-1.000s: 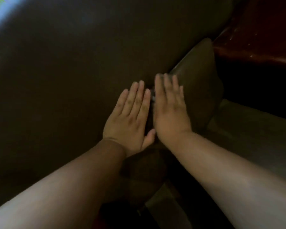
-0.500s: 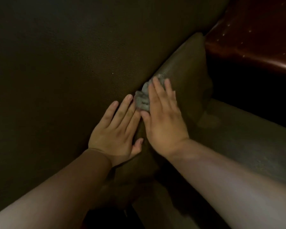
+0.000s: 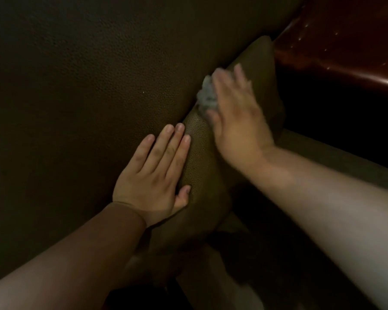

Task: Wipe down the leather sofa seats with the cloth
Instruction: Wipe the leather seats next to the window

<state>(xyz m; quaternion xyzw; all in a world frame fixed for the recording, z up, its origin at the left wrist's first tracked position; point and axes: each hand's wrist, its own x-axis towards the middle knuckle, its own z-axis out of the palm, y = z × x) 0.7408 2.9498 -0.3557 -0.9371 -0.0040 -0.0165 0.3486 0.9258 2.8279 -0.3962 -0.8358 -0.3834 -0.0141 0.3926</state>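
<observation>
A large dark brown leather sofa cushion (image 3: 87, 97) fills the left and top of the view. A narrower leather cushion (image 3: 202, 162) lies along its right edge, and a seam runs between them. My left hand (image 3: 155, 177) lies flat with straight fingers across that seam. My right hand (image 3: 238, 121), blurred by motion, presses a crumpled grey cloth (image 3: 206, 97) against the narrow cushion near the seam. Its fingers are stretched over the cloth, which shows only at their left side.
A glossy reddish-brown wooden surface (image 3: 345, 41) sits at the top right, with deep shadow below it. A lighter leather seat surface (image 3: 336, 159) runs behind my right forearm. The scene is dim.
My right hand has slid up and to the right along the narrow cushion with the cloth. My left hand has drawn back along the seam, so the hands are now apart.
</observation>
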